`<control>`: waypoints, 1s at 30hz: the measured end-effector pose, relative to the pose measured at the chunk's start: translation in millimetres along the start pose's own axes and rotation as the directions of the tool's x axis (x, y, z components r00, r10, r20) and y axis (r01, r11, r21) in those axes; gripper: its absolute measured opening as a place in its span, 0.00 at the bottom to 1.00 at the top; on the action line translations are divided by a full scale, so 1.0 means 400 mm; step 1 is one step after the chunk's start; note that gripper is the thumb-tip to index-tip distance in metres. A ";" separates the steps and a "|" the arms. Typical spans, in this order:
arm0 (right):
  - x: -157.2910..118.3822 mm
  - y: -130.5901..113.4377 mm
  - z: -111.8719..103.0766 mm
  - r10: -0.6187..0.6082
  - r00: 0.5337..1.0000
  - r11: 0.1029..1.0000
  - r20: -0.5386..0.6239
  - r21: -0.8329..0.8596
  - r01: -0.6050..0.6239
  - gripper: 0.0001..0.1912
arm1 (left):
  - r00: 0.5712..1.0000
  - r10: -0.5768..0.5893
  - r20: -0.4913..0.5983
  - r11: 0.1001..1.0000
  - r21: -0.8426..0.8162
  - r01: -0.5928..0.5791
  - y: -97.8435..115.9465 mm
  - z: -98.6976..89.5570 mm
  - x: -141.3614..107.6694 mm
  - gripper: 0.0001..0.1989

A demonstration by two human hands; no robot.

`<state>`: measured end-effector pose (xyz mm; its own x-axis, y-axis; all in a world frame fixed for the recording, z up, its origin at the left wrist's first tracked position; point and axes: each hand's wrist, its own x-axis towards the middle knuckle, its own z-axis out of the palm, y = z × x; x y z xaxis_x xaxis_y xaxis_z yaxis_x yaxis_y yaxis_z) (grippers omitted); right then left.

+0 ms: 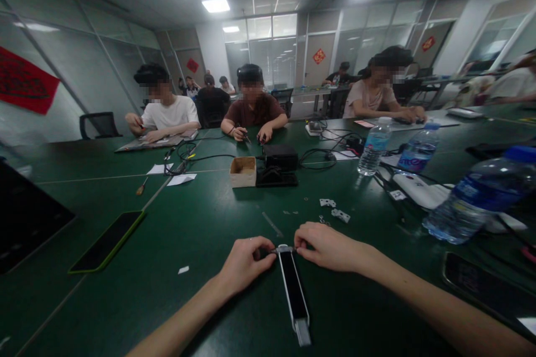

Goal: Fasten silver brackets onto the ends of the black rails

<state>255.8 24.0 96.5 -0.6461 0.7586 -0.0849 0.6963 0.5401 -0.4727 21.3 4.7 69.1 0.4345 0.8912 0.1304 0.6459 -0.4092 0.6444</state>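
Note:
On the table in front of me lies a long narrow device [294, 284] with a white frame and a black middle. Its near end carries a silver-grey tab [302, 332]. My left hand [247, 261] is closed around a dark-handled tool [264, 253], which looks like a screwdriver; its thin metal tip touches or nearly touches the device's far end. From the other side, my right hand [317, 244] pinches at that same end with thumb and fingers. Just beyond my right hand are white bracket-like parts [340, 215] and small rings or nuts [321, 219].
Beyond my hands stand an open cardboard box [243, 173] and a black device [280, 157]. Water bottles [477, 195] and a phone [488, 284] are at right. A green-edged phone [108, 241] lies left, near a brush-like tool [142, 187]. Co-workers [253, 103] sit across the table.

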 end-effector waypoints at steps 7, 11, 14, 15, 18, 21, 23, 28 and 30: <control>-0.018 0.031 -0.103 0.071 0.995 0.994 -0.073 -0.081 -0.077 0.09 | 0.999 0.037 -0.006 0.999 -0.008 -0.037 -0.008 0.003 0.000 0.08; -0.030 0.092 -0.165 0.185 0.966 0.964 -0.178 -0.156 -0.214 0.09 | 0.998 0.057 -0.012 0.998 -0.007 -0.057 -0.020 0.006 0.000 0.08; -0.032 0.143 -0.171 0.234 0.956 0.943 -0.177 -0.199 -0.268 0.08 | 0.998 0.067 -0.016 0.998 -0.001 -0.067 -0.023 0.005 0.000 0.08; -0.032 0.156 -0.167 0.246 0.956 0.939 -0.158 -0.204 -0.276 0.08 | 0.997 0.070 -0.020 0.998 0.001 -0.070 -0.023 0.005 0.000 0.08; -0.025 0.174 -0.146 0.264 0.961 0.938 -0.077 -0.210 -0.275 0.06 | 0.996 0.078 -0.030 0.997 0.004 -0.078 -0.021 0.002 0.001 0.09; -0.015 0.169 -0.124 0.252 0.966 0.943 -0.052 -0.212 -0.257 0.06 | 0.998 0.061 -0.021 0.998 0.007 -0.061 -0.019 0.000 0.001 0.09; -0.008 0.162 -0.113 0.242 0.968 0.943 -0.061 -0.219 -0.250 0.06 | 0.999 0.035 -0.004 0.999 0.011 -0.035 -0.019 0.000 0.002 0.09; 0.003 0.162 -0.093 0.228 0.971 0.935 -0.073 -0.262 -0.239 0.06 | 1.000 -0.004 0.018 1.000 0.016 0.003 -0.014 -0.002 0.003 0.10; 0.003 0.164 -0.089 0.219 0.972 0.933 -0.082 -0.274 -0.233 0.06 | 1.000 -0.005 0.020 1.000 0.018 0.005 -0.012 -0.003 0.003 0.10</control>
<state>311.7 73.4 96.8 -0.4503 0.8856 -0.1139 0.8859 0.4272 -0.1809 18.0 7.9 66.9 0.4436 0.8892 0.1121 0.6593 -0.4085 0.6312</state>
